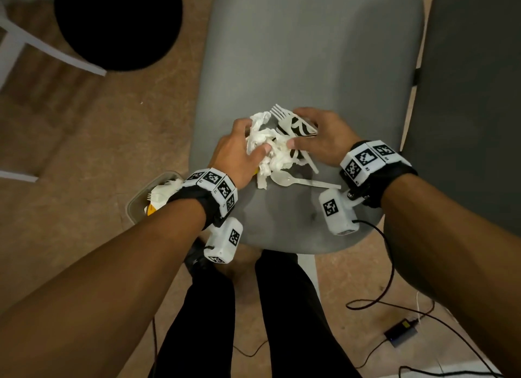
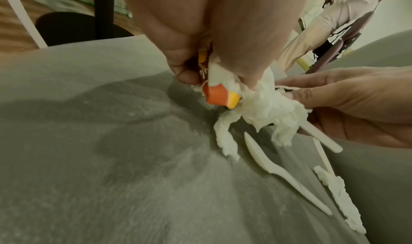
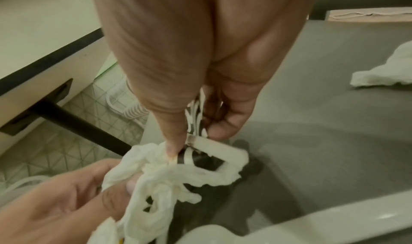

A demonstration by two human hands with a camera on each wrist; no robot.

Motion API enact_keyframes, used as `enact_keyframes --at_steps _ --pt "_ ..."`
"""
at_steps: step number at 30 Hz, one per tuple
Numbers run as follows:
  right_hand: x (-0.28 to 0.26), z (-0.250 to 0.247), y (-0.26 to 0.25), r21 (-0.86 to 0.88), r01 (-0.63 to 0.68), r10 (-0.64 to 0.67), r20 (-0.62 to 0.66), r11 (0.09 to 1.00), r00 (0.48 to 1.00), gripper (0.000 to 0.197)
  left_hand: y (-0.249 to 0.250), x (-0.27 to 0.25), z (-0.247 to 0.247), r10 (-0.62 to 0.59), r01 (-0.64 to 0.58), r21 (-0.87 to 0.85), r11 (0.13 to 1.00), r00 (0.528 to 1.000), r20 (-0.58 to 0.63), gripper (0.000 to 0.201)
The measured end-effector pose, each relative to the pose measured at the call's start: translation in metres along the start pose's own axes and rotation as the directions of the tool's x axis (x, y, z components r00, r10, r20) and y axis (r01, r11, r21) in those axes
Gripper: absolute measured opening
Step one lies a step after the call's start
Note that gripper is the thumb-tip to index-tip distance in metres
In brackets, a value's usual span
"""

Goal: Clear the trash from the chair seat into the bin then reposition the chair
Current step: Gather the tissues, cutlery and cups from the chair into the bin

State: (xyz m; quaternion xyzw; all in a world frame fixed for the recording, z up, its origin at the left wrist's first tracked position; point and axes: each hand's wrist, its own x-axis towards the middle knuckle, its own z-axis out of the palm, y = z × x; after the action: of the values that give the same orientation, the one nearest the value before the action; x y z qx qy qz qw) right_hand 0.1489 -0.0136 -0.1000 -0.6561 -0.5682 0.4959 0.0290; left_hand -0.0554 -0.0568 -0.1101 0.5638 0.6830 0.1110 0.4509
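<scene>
On the grey chair seat point(image 1: 296, 53) lies a heap of crumpled white tissue point(image 1: 267, 146), plastic forks point(image 1: 279, 112) and a black-and-white wrapper point(image 1: 301, 125). My left hand point(image 1: 239, 155) grips the tissue point(image 2: 272, 110) together with an orange-and-yellow wrapper point(image 2: 219, 96). From the other side my right hand point(image 1: 318, 138) pinches the black-and-white wrapper point(image 3: 196, 117) between thumb and fingers. A white plastic spoon point(image 1: 298, 181) lies loose on the seat just in front of the heap. The bin point(image 1: 141, 203) stands on the floor under my left wrist with trash in it.
A torn tissue strip point(image 2: 338, 195) and another tissue piece point(image 3: 383, 71) lie on the seat. A black round base point(image 1: 118, 22) and white frame legs point(image 1: 50, 50) stand at the far left. A dark grey panel point(image 1: 473, 95) borders the right. Cables and a small black device point(image 1: 400, 332) lie on the carpet.
</scene>
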Motion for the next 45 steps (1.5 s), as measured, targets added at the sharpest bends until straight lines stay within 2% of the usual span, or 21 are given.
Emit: enact_keyframes --at_steps 2,6,10,14,20,25,29,32,36,39,41,43,45 --pt "0.002 -0.001 -0.007 0.028 0.01 -0.008 -0.038 1.0 0.999 0.058 0.0 -0.003 -0.007 0.049 -0.049 -0.005 0.999 0.998 -0.031 0.049" --pt "0.005 0.003 -0.021 0.025 -0.007 0.008 -0.046 1.0 0.999 0.053 -0.008 -0.006 -0.014 0.084 -0.086 -0.03 0.996 0.995 -0.045 0.04" --pt "0.002 0.021 -0.038 0.173 0.016 -0.017 0.003 0.985 1.0 0.048 -0.024 -0.01 -0.015 0.044 -0.057 -0.132 0.99 0.994 -0.101 0.024" --pt "-0.002 0.041 -0.062 0.279 0.059 -0.046 -0.051 0.958 0.998 0.045 -0.04 -0.02 -0.026 0.004 -0.041 -0.205 0.978 0.984 -0.177 0.021" --pt "-0.007 0.106 -0.114 0.312 0.095 -0.108 0.026 0.945 0.994 0.045 -0.097 -0.046 -0.06 -0.075 -0.006 -0.285 0.959 0.96 -0.27 0.024" --pt "-0.009 0.183 -0.142 0.247 0.11 -0.116 0.01 0.963 0.993 0.044 -0.165 -0.065 -0.074 -0.167 0.07 -0.309 0.948 0.94 -0.299 0.021" --pt "-0.01 0.238 -0.14 0.085 0.134 -0.136 0.018 0.987 0.991 0.048 -0.214 -0.078 -0.064 -0.281 0.178 -0.315 0.932 0.906 -0.318 0.021" --pt "-0.003 0.274 -0.136 -0.117 0.2 -0.19 0.096 0.973 0.977 0.053 -0.244 -0.082 -0.049 -0.349 0.246 -0.385 0.89 0.909 -0.226 0.009" --pt "0.006 0.317 -0.123 -0.23 0.149 -0.106 0.188 0.962 0.976 0.056 -0.28 -0.084 -0.028 -0.39 0.307 -0.36 0.881 0.903 -0.183 0.006" --pt "0.015 0.343 -0.103 -0.246 0.075 -0.022 0.213 0.966 0.977 0.06 -0.306 -0.088 -0.019 -0.433 0.372 -0.31 0.875 0.887 -0.159 0.014" --pt "0.018 0.353 -0.091 -0.181 0.012 0.033 0.243 0.983 0.97 0.069 -0.321 -0.089 -0.018 -0.442 0.391 -0.281 0.877 0.884 -0.151 0.025" --pt "0.017 0.357 -0.082 -0.106 -0.034 0.062 0.271 0.994 0.961 0.076 -0.331 -0.089 -0.022 -0.452 0.399 -0.291 0.87 0.88 -0.144 0.036" --pt "0.015 0.359 -0.075 -0.113 -0.041 0.07 0.267 0.993 0.961 0.074 -0.335 -0.087 -0.027 -0.496 0.451 -0.279 0.848 0.86 -0.117 0.046"
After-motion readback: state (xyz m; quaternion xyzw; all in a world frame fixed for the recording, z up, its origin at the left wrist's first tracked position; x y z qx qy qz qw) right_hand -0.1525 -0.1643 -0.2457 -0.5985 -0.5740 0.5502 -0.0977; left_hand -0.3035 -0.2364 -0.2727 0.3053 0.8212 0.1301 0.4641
